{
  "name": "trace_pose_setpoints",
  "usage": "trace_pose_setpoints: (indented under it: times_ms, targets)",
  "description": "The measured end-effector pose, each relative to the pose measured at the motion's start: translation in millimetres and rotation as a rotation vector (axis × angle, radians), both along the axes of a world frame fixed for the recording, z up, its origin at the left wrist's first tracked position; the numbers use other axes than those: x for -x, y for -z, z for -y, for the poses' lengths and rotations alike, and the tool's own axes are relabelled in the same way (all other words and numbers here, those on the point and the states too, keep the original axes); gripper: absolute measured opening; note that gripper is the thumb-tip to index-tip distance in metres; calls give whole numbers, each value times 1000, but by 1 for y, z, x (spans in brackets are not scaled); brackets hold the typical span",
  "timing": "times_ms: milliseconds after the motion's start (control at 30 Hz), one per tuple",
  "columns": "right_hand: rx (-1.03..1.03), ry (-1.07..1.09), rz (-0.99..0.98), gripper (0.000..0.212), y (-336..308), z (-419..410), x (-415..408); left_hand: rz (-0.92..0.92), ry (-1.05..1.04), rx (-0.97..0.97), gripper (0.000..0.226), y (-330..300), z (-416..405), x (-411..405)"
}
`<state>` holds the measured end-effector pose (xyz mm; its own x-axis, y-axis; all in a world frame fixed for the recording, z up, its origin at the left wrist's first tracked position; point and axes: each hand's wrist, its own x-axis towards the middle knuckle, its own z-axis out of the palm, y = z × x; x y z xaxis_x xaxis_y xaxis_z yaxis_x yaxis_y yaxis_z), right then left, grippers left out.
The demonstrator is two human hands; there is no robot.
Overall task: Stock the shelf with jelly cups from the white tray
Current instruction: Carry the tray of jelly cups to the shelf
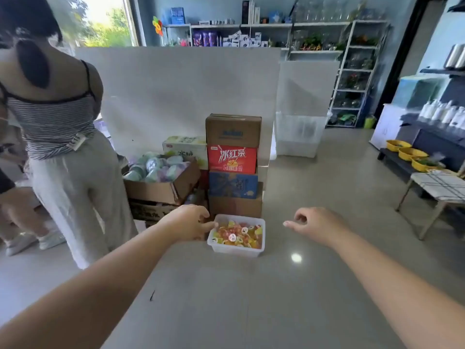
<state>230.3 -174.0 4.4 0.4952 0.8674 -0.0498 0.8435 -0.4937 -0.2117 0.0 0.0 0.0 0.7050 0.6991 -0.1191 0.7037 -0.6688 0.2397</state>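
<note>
White tray of jelly cups: left hand touches its rim, right hand loosely curled, empty.

A white tray heaped with orange, yellow and red jelly cups sits on the floor.

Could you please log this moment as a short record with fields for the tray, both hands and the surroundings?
tray: white tray on the floor, full of jelly cups
left hand: left hand at the tray's left rim, thumb touching it
right hand: right hand to the right of the tray, apart from it, holding nothing
behind tray: stacked boxes
bystander: person standing at the left, back turned
</note>
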Motion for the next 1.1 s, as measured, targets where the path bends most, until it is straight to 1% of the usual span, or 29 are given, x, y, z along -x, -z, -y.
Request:
trace_pose_setpoints:
  times_ms: [100,200,300,400,500,600,700,800,933,1033,1100]
  targets:
    - [74,33,-16,37,27,-48,-22,-12,-74,99,44,28,-51,-15]
    - [139,99,-80,35,53,-97,-45,-2,-127,193,42,55,-101,-34]
    - [147,151,-127,35,69,-131,-63,-2,-138,222,42,73,-142,-53]
    - [189,179,-168,33,85,-163,-83,-45,-154,280,41,90,-179,-78]
    - [204,231,-221,35,104,-192,-108,-37,-173,335,36,109,-216,-101]
    - [251,236,-246,36,122,-221,-128,-46,-175,373,31,122,-246,-123]
    - [278,244,-272,38,147,-267,-164,-57,-189,386,23,144,-290,-160]
    - [295,245,-307,41,177,-319,-205,-79,-216,407,22,168,-336,-202]
    - [371,270,-410,47,219,-387,-265,-50,-314,499,30,200,-399,-259]
    - [370,337,-518,48,248,-439,-311,12,-436,574,27,228,-444,-300]
    - [372,384,-577,46,267,-466,-334,11,-526,616,33,249,-466,-315]
